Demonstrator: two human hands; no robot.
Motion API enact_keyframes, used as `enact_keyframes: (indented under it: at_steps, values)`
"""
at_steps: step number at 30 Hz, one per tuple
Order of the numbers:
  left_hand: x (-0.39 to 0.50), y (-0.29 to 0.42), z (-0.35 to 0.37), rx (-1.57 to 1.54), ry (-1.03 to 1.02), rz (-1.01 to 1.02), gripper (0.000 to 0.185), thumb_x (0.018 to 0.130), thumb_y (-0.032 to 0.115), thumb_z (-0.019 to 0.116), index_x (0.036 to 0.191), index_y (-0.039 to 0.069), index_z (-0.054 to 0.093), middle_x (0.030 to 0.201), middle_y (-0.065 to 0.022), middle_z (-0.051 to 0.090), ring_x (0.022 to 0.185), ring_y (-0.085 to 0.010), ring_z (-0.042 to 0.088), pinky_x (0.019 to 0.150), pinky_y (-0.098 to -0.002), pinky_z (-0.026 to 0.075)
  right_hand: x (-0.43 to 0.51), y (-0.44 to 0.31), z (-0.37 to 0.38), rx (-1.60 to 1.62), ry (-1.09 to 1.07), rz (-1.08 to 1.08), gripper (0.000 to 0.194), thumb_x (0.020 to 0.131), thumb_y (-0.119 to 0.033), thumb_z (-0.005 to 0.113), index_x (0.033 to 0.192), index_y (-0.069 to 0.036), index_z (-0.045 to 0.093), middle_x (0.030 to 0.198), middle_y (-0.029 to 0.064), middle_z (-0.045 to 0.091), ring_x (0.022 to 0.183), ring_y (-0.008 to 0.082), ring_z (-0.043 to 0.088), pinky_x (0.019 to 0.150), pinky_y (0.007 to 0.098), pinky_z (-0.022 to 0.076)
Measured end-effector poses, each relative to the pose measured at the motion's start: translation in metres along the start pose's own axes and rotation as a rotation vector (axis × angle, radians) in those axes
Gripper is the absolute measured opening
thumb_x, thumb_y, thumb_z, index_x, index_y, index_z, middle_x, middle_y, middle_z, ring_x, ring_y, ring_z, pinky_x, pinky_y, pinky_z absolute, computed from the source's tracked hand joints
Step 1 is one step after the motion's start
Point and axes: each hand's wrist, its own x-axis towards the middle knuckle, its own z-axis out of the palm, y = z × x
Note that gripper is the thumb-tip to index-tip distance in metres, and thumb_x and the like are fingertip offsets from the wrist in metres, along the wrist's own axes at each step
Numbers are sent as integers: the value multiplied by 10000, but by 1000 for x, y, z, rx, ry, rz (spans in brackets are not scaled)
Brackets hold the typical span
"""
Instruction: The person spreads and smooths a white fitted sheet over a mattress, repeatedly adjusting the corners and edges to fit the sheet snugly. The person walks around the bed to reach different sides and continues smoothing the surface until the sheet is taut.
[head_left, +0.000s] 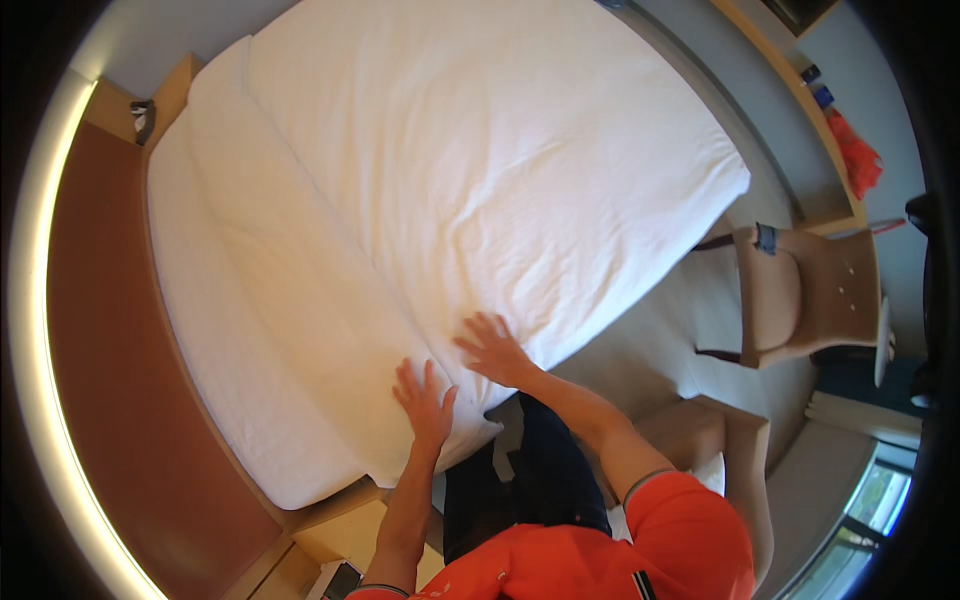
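A white duvet (480, 150) covers most of the bed before me, with creases running across it near my hands. Its top part is folded back into a wide band (300, 300) on the headboard side. My left hand (426, 405) rests on this band near the bed's side edge, fingers apart and palm down. On the other side of the fold line is my right hand (491, 351), spread over the wrinkled duvet and slightly blurred. Neither hand grips anything. A loose corner of the fold (484, 429) juts out at the mattress edge by my legs.
The brown headboard (112, 337) with a light strip (34, 300) runs along the left. Beside the bed stands a wooden nightstand (345, 532). On the right are a tan chair (772, 300), an armchair (742, 450) close to my right elbow, and a wall desk (832, 150) holding red cloth (855, 157).
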Motion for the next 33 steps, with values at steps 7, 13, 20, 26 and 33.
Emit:
enact_keyframes:
  at_steps: [7,13,20,26,33]
  values:
    - [15,55,41,137,-322,-82,1011,890,650,695,1664,122,315,1759,-231,107,1593,-545,25,1138,-835,100,-71,73,-26,25,-85,34,684,965,-460,673,1578,-217,490,1674,125,386,1566,349,302,1247,580,263]
    - [-17,85,39,212,-396,-28,1048,892,721,653,1660,101,302,1732,-259,182,1581,-501,160,1134,-827,143,-107,99,-38,82,-170,-4,684,1007,-461,627,1597,-163,448,1675,114,380,1581,321,283,1266,562,226]
    - [50,99,31,-67,-109,66,773,964,500,682,1585,109,440,1671,-239,322,1501,-461,342,1136,-724,286,-76,96,-48,66,-124,22,679,1016,-489,614,1606,-206,433,1698,116,329,1597,352,226,1258,613,213]
    - [132,106,65,-19,8,-43,788,963,518,674,1628,191,409,1734,-236,199,1592,-474,161,1163,-765,186,-41,145,-69,-92,-94,190,637,995,-497,639,1572,-269,497,1702,98,330,1595,385,215,1261,637,192]
    - [111,153,95,-2,-176,205,884,857,626,734,1596,216,474,1747,-222,169,1599,-504,102,1157,-813,80,-78,229,-99,-65,-123,377,761,925,-619,661,1588,-290,483,1705,77,326,1597,419,175,1270,634,155]
